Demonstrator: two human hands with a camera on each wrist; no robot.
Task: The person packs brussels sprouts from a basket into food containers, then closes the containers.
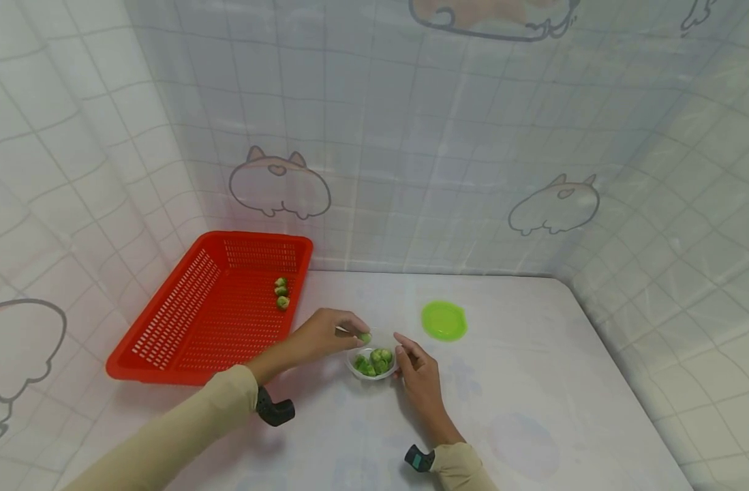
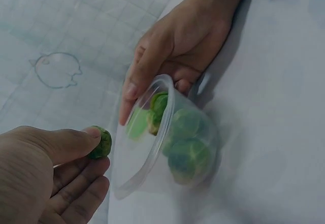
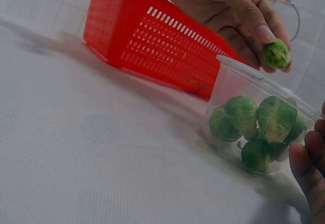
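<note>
A clear plastic bowl [image 1: 349,363] stands on the white table with several Brussels sprouts [image 3: 277,120] inside. Just above its rim, my left hand [image 1: 325,335] pinches one Brussels sprout [image 3: 277,54] between thumb and fingers. On the bowl's right side, my right hand [image 1: 421,382] rests against the wall, its thumb and index finger extended near the rim. In the left wrist view, the lower fingers [image 2: 184,85] of that hand lie beside the bowl's outer wall. The sprouts also show through the clear side in the right wrist view.
A red slotted plastic basket [image 1: 196,334] stands at the left, with 3 Brussels sprouts [image 1: 281,292] by its right wall. A bright green round lid [image 1: 444,321] lies on the table [image 1: 533,382] behind and right of the bowl. Patterned sheeting [image 1: 405,157] encloses the back and sides.
</note>
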